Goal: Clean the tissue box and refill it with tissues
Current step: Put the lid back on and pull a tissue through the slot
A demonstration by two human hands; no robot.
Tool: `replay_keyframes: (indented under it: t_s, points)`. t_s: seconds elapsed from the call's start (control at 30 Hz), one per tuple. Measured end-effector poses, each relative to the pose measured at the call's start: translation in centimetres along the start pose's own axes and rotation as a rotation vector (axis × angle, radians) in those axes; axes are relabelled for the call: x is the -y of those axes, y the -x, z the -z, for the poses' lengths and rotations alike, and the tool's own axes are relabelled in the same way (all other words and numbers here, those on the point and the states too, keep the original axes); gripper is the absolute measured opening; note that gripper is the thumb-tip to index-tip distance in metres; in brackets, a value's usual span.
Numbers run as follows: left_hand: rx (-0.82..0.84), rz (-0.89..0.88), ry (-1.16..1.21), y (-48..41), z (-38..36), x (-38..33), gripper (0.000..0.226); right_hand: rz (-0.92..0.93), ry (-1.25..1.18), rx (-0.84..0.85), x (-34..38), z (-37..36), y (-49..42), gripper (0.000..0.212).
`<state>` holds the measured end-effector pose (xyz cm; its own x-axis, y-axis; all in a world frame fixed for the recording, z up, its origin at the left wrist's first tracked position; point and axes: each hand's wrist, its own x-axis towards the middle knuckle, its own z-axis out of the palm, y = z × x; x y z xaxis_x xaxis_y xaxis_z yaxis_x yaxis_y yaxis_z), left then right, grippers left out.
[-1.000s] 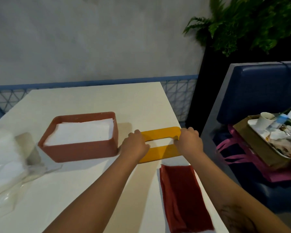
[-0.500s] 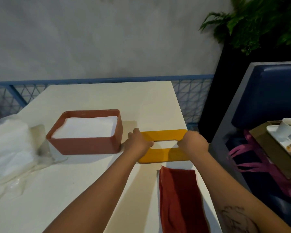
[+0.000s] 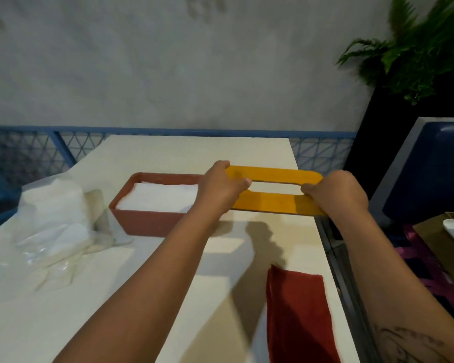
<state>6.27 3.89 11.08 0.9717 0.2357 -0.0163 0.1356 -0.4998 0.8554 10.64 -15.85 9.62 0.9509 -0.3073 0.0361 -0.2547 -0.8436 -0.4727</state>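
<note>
1. A crumpled plastic pack [image 3: 55,224] of spare tissues lies by the left edge of the surface [image 3: 194,150].
2. Just beside it stands the open box [image 3: 147,224], filled to the rim with white tissues [image 3: 157,197].
3. The left hand [image 3: 218,189] grips the left end of the yellow lid [image 3: 270,205], with its thumb in the slot.
4. The lid is held clear of the surface near the right edge, its left end over the box's right end.
5. The right hand [image 3: 336,195] grips the other end the same way.
6. A red cloth [image 3: 296,310] lies at the near right corner.
7. Risks: lowered askew, the lid could crush or trap the top tissue. A loose grip near this edge could drop it to the floor.
</note>
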Motion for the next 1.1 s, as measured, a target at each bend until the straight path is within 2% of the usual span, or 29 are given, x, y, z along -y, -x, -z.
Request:
replay_keyframes:
  t_s: [0.17,0.47,0.6,0.8,1.1]
  points:
    - [-0.131,-0.028,-0.02,-0.9,5.9,0.9,0.052,0.074,-0.072,0.043,5.0,-0.8,0.7,0.048]
    - [-0.064,0.065,-0.061,-3.0,14.2,7.2,0.049,0.094,-0.015,0.089,14.3,-6.1,5.2,0.064]
    - [-0.004,0.097,-0.053,-4.3,16.3,9.4,0.049,0.091,0.021,0.112,16.6,-7.7,6.2,0.055]
    - [0.078,0.088,-0.033,-6.3,18.5,12.1,0.047,0.044,0.061,0.054,18.9,-9.6,7.0,0.044]
    - [0.105,0.014,-0.076,-8.5,20.2,15.7,0.045,0.0,0.127,-0.005,21.1,-11.7,8.0,0.045]
